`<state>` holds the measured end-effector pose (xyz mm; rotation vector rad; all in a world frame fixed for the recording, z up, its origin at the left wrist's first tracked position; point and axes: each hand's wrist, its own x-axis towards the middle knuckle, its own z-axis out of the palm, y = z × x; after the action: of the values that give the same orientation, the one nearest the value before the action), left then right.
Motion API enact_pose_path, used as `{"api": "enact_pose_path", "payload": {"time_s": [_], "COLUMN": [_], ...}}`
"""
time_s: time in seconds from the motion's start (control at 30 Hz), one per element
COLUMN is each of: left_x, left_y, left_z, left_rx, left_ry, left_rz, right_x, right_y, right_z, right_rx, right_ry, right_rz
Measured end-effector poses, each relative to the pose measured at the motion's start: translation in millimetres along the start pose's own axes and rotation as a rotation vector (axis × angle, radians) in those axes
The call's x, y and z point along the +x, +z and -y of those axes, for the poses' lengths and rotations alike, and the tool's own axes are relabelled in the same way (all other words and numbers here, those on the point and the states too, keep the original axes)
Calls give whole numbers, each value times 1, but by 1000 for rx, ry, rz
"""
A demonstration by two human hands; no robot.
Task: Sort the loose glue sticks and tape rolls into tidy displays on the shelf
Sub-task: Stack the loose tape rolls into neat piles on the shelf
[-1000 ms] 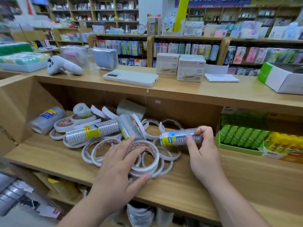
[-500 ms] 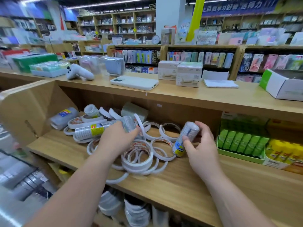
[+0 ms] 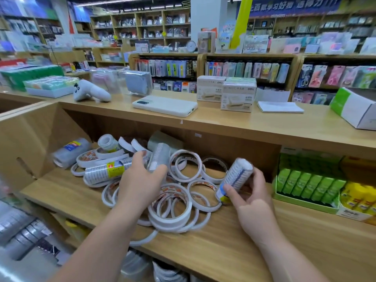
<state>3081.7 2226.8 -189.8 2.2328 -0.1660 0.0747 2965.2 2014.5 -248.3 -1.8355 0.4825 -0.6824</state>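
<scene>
Head view: the shelf (image 3: 223, 245) carries a pile of loose tape rolls (image 3: 179, 202), taken here as the reference point. The right hand (image 3: 252, 200) works at the right edge of the pile, fingers and thumb curled round a shrink-wrapped tape sleeve (image 3: 236, 178). The left hand (image 3: 142, 180) reaches over the rear of the pile, fingers and thumb curled round a second wrapped sleeve (image 3: 159, 157); motion blur hides how firm that grip is.

Change: one second earlier the right hand's sleeve lay level; it now stands tilted, labelled end down close to the shelf board. In the same interval the left hand left its flat, spread position on the front of the pile and moved to the rear.

Meaning for the task: the wrapped sleeves are probably being drawn out of the pile and stood on end; this is an early step, since the loose rolls lie overlapping and unsorted. A long labelled sleeve (image 3: 105, 171) lies untouched at the left of the pile. The green glue sticks (image 3: 305, 186) and yellow glue sticks (image 3: 362, 198) sit boxed to the right of the pile, well apart from it. The bench (image 3: 264, 127) above the pile carries a phone (image 3: 164, 105).
</scene>
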Motion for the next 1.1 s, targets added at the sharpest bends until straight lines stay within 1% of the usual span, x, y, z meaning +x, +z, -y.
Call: {"api": "enact_pose_path", "payload": {"time_s": [0.17,0.27,0.37,0.43,0.5,0.63,0.73,0.83,0.97,1.1], "left_x": [-8,-11,-19,-23,-24,-29,-38,-44,-38,-30], "left_y": [-12,-18,-21,-21,-19,-10,11,45,88,112], "left_z": [7,9,2,-5,-12,-30,-49,-67,-78,-83], "left_rx": [-204,-348,-459,-501,-537,-447,-405,-250,-185,-179], "left_ry": [76,133,181,205,228,343,435,509,501,454], "left_rz": [-68,-93,-68,-36,10,89,206,292,333,336], "right_x": [1,0,-4,-5,-5,-8,-10,-9,-10,-8], "right_y": [3,1,-2,-5,-11,-43,-68,-79,-78,-78], "right_z": [-3,-5,-2,3,9,14,6,-9,-27,-35], "right_rx": [5,9,-10,-7,-54,-195,-316,-344,-292,-247], "right_ry": [-9,-19,-45,-45,-56,-83,-56,-34,-73,-23], "right_rz": [28,9,-6,-28,-63,-116,-116,-158,-231,-259]}}
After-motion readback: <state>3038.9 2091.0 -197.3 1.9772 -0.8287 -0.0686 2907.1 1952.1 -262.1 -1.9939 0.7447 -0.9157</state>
